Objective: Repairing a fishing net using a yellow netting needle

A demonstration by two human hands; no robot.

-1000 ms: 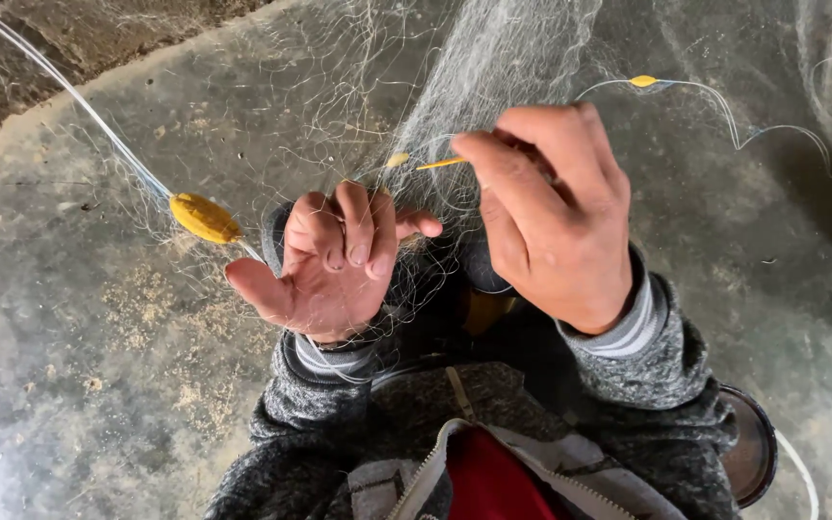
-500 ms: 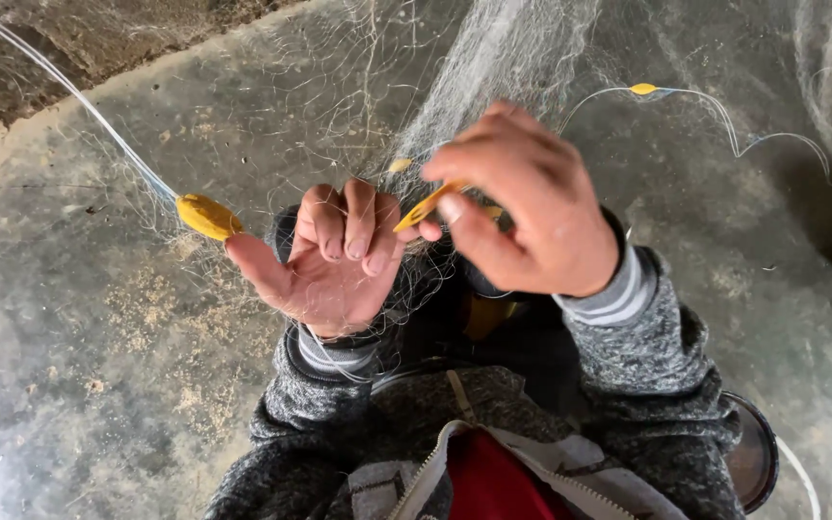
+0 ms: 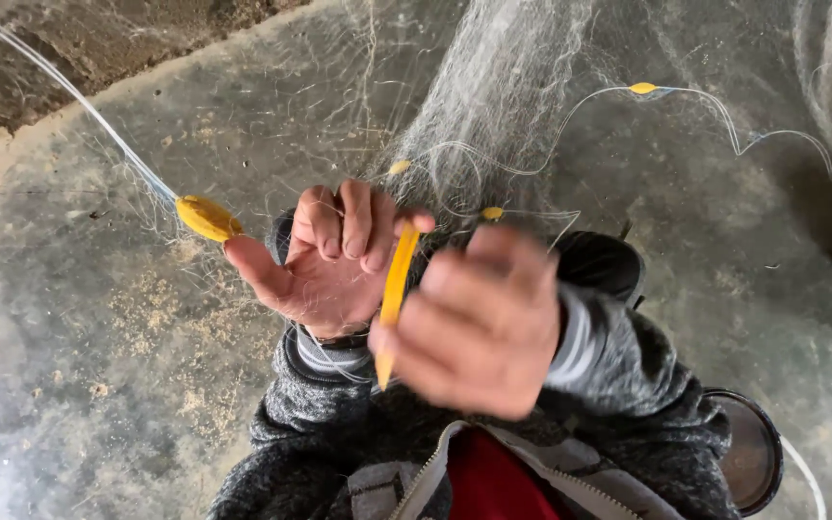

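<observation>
My left hand [image 3: 329,255] is palm up with its fingers curled over strands of a fine pale fishing net [image 3: 493,106], thumb pointing toward a yellow oval float [image 3: 207,218] on the taut line [image 3: 69,91]. My right hand [image 3: 479,323] is blurred, just right of the left, and grips a slim yellow netting needle [image 3: 395,289] that slants down between the two hands. The net bunches above both hands and spreads away over the floor.
A cord with small yellow floats [image 3: 642,88] curves across the grey concrete floor [image 3: 79,385] at upper right. A round dark container [image 3: 748,453] sits at lower right beside my grey sleeve. Sandy grit lies on the floor at left.
My right hand has come down and toward me, drawing the yellow needle from level above the left fingers to a steep slant. The left hand stays curled on the net.
</observation>
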